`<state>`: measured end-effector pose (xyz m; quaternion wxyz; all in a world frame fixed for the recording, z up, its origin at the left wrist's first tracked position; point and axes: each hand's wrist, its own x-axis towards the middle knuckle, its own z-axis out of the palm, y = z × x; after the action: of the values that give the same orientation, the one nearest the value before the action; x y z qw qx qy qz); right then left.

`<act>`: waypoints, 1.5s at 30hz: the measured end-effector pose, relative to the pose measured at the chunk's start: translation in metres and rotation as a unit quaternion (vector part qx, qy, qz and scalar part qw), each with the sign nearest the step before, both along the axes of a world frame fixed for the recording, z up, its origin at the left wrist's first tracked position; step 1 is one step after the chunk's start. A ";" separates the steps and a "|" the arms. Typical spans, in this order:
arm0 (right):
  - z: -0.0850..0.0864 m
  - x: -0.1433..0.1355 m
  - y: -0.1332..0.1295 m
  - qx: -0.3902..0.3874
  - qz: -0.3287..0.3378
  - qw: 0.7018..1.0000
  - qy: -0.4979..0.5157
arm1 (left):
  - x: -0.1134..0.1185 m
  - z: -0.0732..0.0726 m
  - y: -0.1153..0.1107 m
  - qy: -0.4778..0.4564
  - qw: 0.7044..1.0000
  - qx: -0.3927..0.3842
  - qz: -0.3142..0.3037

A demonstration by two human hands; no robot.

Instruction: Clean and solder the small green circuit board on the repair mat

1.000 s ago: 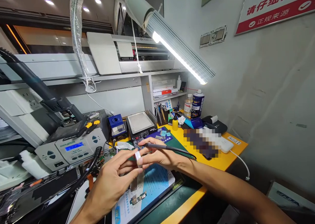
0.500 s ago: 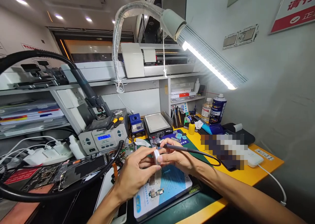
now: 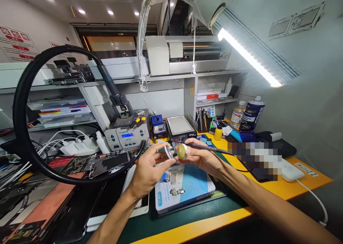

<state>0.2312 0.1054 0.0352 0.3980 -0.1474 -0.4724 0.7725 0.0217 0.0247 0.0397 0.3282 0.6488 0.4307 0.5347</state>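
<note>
Evidently pinching a lid [image 3: 169,152] in the left hand [image 3: 147,170], just beside an open tin [image 3: 185,148] pinched in the right hand [image 3: 207,161].

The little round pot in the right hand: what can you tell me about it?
The round pot is small and shallow, with a whitish wall and a dull yellow-brown fill; what either is made of, I can't tell. It is open and tipped on its side, its mouth towards the camera. The right hand grips it above the blue-and-white box, along with a dark corded tool. The left hand holds a thin disc beside it.
</note>
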 end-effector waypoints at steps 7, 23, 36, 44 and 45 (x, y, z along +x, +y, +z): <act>0.008 0.010 0.015 -0.081 0.009 0.997 -0.008 | -0.064 -0.010 -0.049 0.111 0.975 -0.020 0.192; 0.007 0.011 0.023 -0.181 0.110 0.977 -0.010 | -0.102 -0.057 -0.071 0.545 0.774 0.098 0.308; 0.005 0.007 0.016 -0.163 0.130 0.978 -0.006 | -0.026 0.008 -0.063 0.429 0.829 0.237 0.271; 0.003 0.006 0.009 -0.110 0.136 0.985 0.002 | 0.043 0.020 -0.001 0.397 0.854 0.252 0.224; 0.002 0.006 0.009 -0.107 0.136 0.985 0.004 | 0.045 0.019 0.003 0.398 0.854 0.252 0.221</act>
<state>0.2372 0.1146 0.0376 0.2731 -0.1201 -0.4008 0.8662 0.0669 0.0274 0.0589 -0.1726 0.7542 0.5073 0.3794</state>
